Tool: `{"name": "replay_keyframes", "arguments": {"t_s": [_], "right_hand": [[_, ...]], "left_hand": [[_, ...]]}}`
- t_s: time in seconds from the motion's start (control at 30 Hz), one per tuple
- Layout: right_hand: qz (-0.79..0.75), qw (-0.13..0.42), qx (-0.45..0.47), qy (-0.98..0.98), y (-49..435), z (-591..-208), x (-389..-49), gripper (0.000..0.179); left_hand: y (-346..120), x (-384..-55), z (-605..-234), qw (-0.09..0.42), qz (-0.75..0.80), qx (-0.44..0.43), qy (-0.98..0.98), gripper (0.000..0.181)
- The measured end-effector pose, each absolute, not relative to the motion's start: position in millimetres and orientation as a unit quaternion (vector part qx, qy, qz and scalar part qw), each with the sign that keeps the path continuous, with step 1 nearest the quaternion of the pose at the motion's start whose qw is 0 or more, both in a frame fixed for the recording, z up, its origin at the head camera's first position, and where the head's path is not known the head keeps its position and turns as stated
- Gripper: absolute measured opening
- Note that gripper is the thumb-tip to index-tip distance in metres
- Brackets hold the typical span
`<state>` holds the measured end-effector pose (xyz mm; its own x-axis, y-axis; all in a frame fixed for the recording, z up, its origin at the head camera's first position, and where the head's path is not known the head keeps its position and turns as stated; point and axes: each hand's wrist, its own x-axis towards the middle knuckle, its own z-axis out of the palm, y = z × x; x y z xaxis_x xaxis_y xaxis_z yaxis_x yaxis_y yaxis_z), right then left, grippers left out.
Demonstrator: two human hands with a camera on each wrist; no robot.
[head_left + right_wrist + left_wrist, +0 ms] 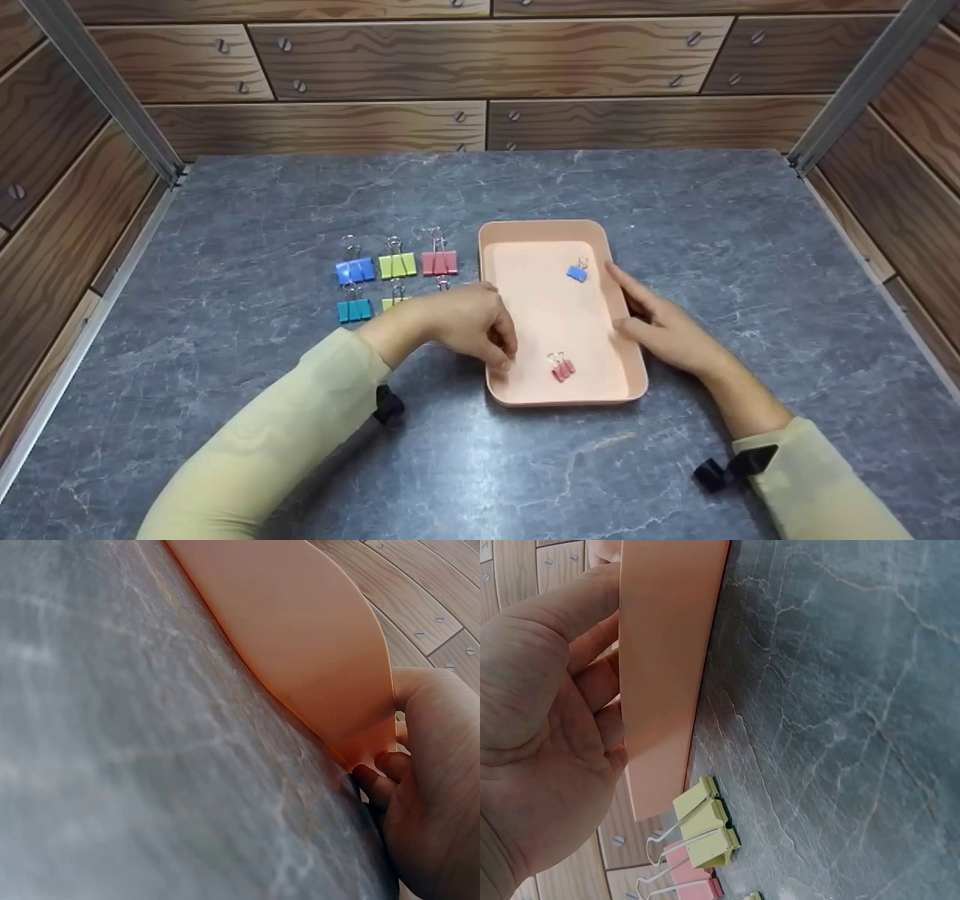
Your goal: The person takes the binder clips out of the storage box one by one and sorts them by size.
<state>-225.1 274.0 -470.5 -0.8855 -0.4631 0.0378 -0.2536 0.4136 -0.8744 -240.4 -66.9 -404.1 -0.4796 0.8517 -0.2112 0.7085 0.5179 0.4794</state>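
A pale pink tray [540, 315] lies on the table. Inside it are a small blue binder clip [577, 274] near the right wall and small pink binder clips [562, 370] near the front. My left hand [476, 322] reaches over the tray's left wall with its fingers bent down inside. The wall hides those fingertips in the left wrist view, and I cannot tell whether they pinch anything. At the opposite long side, my right hand [667, 330] grips the wall, its thumb at the rim and other fingers along the outside.
Left of the tray, larger binder clips stand in two rows: blue [354, 270], yellow-green [397, 265] and red [439, 262] behind, teal [354, 310] and others in front, partly covered by my left arm. Wood-patterned walls [487, 60] enclose the marbled table [300, 450].
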Motion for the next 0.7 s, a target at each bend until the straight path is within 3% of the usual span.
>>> {"name": "replay_keyframes", "arguments": {"t_s": [0.7], "right_hand": [[-0.483, 0.099, -0.215, 0.843, 275.3, -471.2, -226.0, 0.076]], "left_hand": [[-60.1, -237.2, -410.9, 0.179, 0.233, 0.440, 0.849, 0.012]]}}
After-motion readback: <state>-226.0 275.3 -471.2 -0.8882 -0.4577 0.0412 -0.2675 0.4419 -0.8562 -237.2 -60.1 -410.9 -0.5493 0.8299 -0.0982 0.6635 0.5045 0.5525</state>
